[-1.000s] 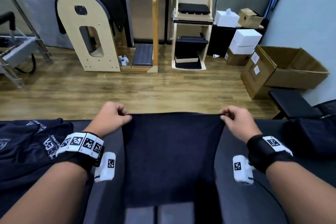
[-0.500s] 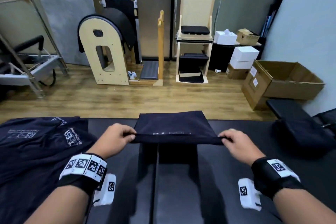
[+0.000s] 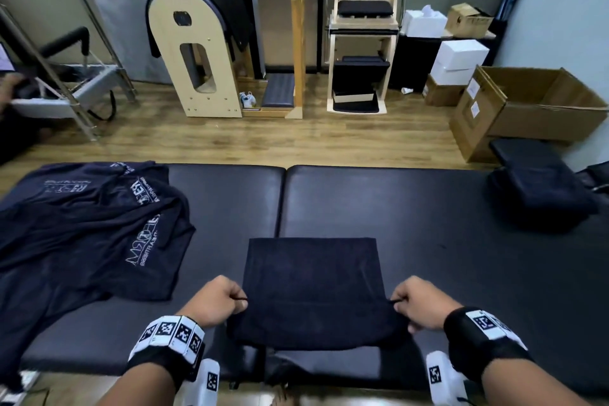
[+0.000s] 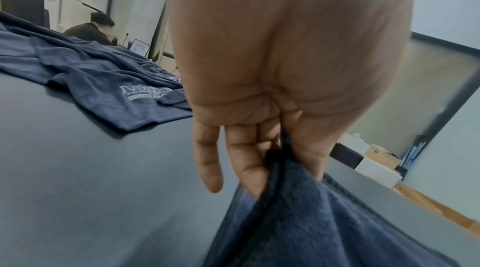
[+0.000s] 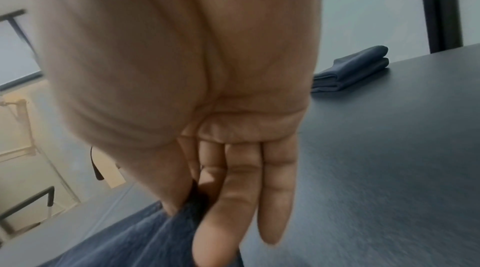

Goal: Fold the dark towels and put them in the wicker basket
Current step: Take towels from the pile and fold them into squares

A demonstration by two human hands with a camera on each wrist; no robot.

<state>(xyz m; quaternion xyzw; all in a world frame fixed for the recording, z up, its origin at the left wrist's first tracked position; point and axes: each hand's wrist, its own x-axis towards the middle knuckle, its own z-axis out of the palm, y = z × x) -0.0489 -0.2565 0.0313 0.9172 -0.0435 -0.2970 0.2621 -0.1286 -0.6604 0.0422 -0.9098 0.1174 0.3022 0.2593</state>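
A dark navy towel (image 3: 313, 277) lies folded on the black padded table (image 3: 428, 208), its near edge lifted. My left hand (image 3: 220, 303) pinches the towel's near left corner (image 4: 280, 160) between thumb and fingers. My right hand (image 3: 418, 301) pinches the near right corner (image 5: 197, 199) the same way. A heap of unfolded dark towels (image 3: 82, 227) with white lettering lies at the table's left (image 4: 103, 82). A folded dark towel (image 3: 540, 194) sits at the far right (image 5: 350, 70). No wicker basket is in view.
Beyond the table's far edge lies wooden floor with exercise equipment (image 3: 201, 53), a wooden stand (image 3: 359, 53) and cardboard boxes (image 3: 527, 109). In the left wrist view a seated person (image 4: 91, 31) is behind the towel heap.
The towel hung raised between both hands a second ago. Both hands have come down and toward me, laying it folded on the table, each still pinching its corner.
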